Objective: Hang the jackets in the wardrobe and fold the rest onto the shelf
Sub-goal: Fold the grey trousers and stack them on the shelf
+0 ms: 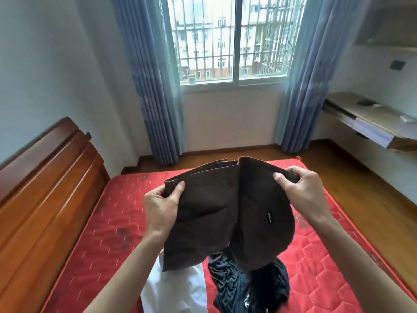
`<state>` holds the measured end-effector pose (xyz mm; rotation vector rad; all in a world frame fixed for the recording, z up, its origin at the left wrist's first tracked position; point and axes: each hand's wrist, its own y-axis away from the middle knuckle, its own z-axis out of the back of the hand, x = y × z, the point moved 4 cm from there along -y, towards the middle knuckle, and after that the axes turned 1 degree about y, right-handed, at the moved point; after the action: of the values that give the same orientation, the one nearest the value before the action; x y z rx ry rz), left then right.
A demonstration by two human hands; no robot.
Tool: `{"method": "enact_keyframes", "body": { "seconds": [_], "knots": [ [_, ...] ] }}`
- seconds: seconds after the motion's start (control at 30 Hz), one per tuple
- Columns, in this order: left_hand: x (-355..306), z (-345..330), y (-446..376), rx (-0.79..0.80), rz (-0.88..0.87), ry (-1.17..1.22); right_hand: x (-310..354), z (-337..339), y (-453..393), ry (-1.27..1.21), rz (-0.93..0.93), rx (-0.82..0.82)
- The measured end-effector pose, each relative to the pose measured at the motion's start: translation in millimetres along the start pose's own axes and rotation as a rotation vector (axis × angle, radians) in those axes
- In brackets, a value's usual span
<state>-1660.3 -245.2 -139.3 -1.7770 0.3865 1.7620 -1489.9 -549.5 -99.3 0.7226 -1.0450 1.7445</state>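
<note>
A dark brown garment (225, 211) hangs in the air above the red mattress (112, 222), held up by its top edge. My left hand (161, 207) grips its left corner, thumb on the front. Its right corner is gripped by my right hand (302, 190). Below it, on the mattress, lie a white garment (178, 288) and a crumpled black shiny garment (246, 283). The brown cloth hides part of both.
A wooden headboard (45, 188) runs along the left of the bed. Ahead is a barred window (228, 37) with blue curtains (153, 86) on either side. A wall-mounted wooden desk shelf (372, 118) juts out at the right. Wooden floor (361, 177) shows around the bed.
</note>
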Motion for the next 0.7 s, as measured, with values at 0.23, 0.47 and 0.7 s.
{"method": "enact_keyframes", "body": {
  "seconds": [0.23,0.47,0.7],
  "knots": [
    [-71,-52,6,-0.007,-0.15,0.064,89,-12,4,-0.186,0.137,0.02],
    [-108,-85,29,0.095,-0.258,0.086,115,-42,15,-0.347,0.188,0.073],
    [-114,-93,43,0.256,-0.265,0.179,111,-49,14,-0.554,0.08,0.14]
  ]
}}
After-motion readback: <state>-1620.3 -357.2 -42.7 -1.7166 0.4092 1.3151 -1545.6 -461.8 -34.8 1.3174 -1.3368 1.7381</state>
